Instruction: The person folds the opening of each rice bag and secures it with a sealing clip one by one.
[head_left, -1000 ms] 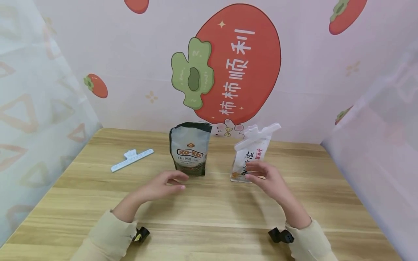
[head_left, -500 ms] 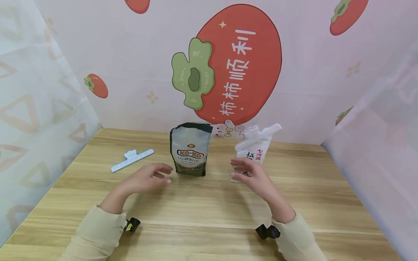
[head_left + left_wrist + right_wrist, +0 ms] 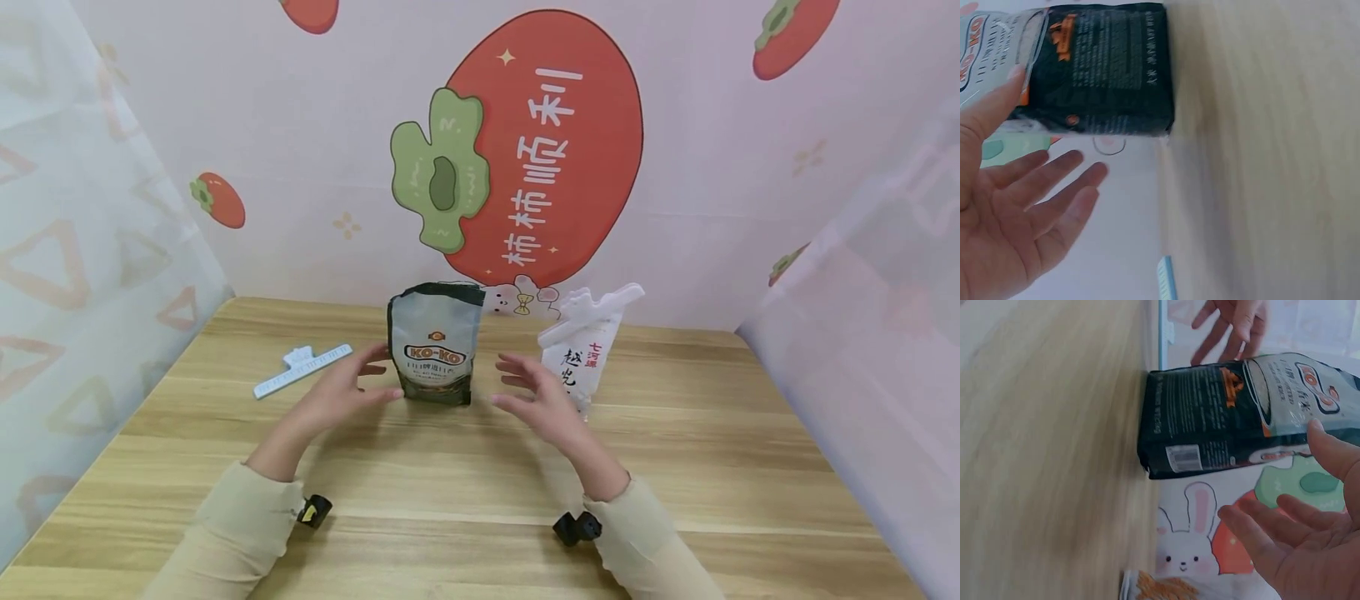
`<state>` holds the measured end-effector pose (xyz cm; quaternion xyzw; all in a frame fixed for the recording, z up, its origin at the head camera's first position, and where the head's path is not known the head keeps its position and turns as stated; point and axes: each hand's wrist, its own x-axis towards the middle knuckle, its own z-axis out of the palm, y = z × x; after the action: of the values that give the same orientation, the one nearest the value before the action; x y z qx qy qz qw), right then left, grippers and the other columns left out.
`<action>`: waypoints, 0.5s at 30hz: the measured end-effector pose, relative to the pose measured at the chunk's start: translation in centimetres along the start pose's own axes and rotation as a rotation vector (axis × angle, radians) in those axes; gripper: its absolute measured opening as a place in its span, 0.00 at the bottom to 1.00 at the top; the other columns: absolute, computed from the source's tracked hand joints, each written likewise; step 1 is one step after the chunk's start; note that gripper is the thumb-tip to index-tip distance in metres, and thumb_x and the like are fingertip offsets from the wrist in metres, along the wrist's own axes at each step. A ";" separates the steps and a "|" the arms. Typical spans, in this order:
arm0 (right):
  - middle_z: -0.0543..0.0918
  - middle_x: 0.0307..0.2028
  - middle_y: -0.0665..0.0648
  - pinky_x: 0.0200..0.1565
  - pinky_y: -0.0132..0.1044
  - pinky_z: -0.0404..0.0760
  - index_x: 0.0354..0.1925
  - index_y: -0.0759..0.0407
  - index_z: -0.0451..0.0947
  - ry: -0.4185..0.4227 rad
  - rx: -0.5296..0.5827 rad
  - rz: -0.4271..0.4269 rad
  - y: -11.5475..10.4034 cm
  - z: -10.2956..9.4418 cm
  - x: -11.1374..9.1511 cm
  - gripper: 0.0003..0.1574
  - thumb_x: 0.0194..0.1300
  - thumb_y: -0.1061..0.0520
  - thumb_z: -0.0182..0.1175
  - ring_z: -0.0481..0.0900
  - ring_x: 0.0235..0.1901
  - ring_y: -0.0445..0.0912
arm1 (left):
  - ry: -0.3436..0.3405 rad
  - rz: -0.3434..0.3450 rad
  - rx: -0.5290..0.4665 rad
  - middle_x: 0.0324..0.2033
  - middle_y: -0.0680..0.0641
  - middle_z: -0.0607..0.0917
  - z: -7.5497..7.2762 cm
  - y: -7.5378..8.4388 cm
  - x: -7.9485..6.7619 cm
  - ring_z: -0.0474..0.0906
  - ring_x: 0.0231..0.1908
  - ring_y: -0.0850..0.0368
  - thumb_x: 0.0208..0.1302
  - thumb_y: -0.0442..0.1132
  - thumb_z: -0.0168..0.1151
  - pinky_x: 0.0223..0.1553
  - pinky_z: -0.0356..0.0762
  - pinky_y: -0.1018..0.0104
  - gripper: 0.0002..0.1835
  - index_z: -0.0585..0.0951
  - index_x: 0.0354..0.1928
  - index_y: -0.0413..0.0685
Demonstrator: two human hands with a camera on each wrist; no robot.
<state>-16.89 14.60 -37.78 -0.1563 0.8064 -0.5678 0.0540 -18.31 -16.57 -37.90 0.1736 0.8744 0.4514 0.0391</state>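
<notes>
A dark green and silver KO-KO rice bag (image 3: 437, 342) stands upright on the table. My left hand (image 3: 341, 392) is at its left side, thumb and fingers spread apart. On the other side my right hand (image 3: 543, 404) has its palm turned towards the bag, with a gap between in the head view. Both wrist views show relaxed, parted fingers around the bag's sides, holding nothing. Behind the right hand a white bag (image 3: 592, 354) stands with a white sealing clip (image 3: 588, 315) across its top; the hand hides its lower left part.
A light blue sealing clip (image 3: 300, 371) lies on the wooden table (image 3: 450, 517) to the left, just beyond the left hand. A printed cloth backdrop (image 3: 300, 125) rises behind the table's far edge.
My right hand has moved left, from in front of the white bag towards the rice bag. The left hand first drew back left, then reached forward beside the rice bag. The bags have stayed put.
</notes>
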 end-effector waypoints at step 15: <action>0.72 0.68 0.59 0.65 0.58 0.72 0.72 0.53 0.64 0.026 -0.008 0.057 -0.3 3.1 2.6 0.44 0.62 0.55 0.70 0.72 0.67 0.58 | 0.046 0.032 -0.063 0.67 0.34 0.71 1.1 -0.3 1.5 0.69 0.66 0.32 0.62 0.46 0.71 0.58 0.75 0.36 0.41 0.63 0.72 0.42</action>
<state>-18.42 10.88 -38.36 -0.1261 0.8135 -0.5646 0.0590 -19.53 -15.36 -38.67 0.1759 0.8575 0.4832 0.0171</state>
